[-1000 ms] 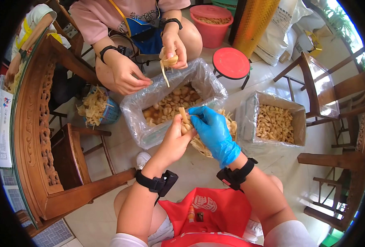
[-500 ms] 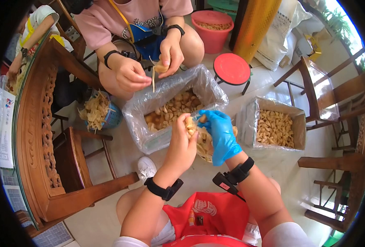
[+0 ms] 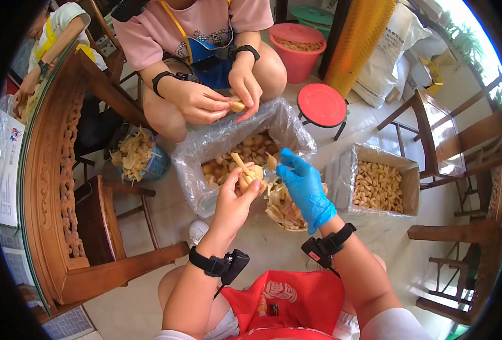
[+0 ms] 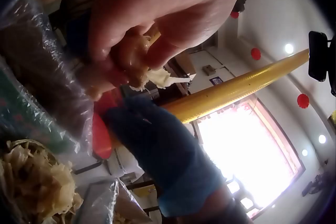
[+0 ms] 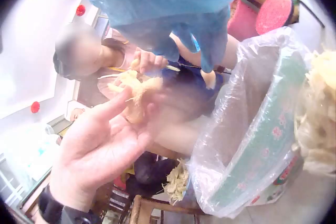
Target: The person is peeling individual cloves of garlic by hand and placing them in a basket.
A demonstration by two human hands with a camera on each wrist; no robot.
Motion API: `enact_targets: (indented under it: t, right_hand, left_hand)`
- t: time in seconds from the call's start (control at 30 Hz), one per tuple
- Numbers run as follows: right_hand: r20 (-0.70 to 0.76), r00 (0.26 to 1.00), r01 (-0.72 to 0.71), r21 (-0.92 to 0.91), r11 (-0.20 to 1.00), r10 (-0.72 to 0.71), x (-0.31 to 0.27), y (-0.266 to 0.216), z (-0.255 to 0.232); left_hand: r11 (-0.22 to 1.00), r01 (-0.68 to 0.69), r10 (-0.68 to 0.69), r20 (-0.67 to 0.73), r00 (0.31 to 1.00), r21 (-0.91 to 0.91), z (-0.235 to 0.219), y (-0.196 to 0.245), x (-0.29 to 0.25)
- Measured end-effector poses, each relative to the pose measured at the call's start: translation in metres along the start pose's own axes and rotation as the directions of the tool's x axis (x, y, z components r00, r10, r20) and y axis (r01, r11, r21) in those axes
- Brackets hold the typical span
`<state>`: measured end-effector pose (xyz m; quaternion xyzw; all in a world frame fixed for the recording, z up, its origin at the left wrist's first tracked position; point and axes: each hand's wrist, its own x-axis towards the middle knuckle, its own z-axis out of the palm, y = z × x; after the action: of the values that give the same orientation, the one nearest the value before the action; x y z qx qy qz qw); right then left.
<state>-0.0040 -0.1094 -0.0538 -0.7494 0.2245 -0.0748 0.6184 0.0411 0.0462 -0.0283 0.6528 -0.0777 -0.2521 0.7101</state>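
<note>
In the head view my bare left hand (image 3: pixel 236 198) holds a garlic bulb (image 3: pixel 252 178) with a short stalk, its thumb and fingers curled round it. Just right of it my blue-gloved right hand (image 3: pixel 303 190) has its fingers spread. A loose garlic clove (image 3: pixel 271 162) is right at the glove's fingertips, above the plastic-lined box (image 3: pixel 197 195) of garlic cloves. The right wrist view also shows that clove (image 5: pixel 209 80) below the gloved fingertips. Papery peel trails from the bulb (image 4: pixel 134 61) in the left wrist view.
A basket of garlic peel (image 3: pixel 285 209) stands below my right hand. Right of it is a second lined box (image 3: pixel 347 195) of cloves. Opposite, a person's hands (image 3: pixel 205 103) work on garlic. A red stool (image 3: pixel 322 105) and wooden chairs (image 3: pixel 106 218) stand around.
My hands have drawn apart, the left shifting left with the garlic bulb. The right hand's fingers have spread, and a clove is off the bulb. The other person's hands have come together.
</note>
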Motion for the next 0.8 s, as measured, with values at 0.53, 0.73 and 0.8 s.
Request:
enact_targets:
  t: [0.53, 0.73, 0.8]
  right_hand:
    - [0.242, 0.936, 0.241, 0.096, 0.966, -0.257, -0.008, -0.019, -0.001]
    - [0.117, 0.971, 0.203, 0.064, 0.977, -0.209, -0.013, -0.017, 0.009]
    - [0.034, 0.984, 0.169, 0.101, 0.981, -0.173, -0.014, -0.014, 0.013]
  left_hand:
    - [0.975, -0.046, 0.033, 0.066, 0.997, 0.216, 0.007, -0.011, -0.006]
    - [0.909, -0.305, 0.303, 0.049, 0.952, 0.285, 0.015, -0.022, -0.001]
    - [0.906, -0.308, 0.313, 0.031, 0.949, 0.289, 0.02, -0.02, -0.002]
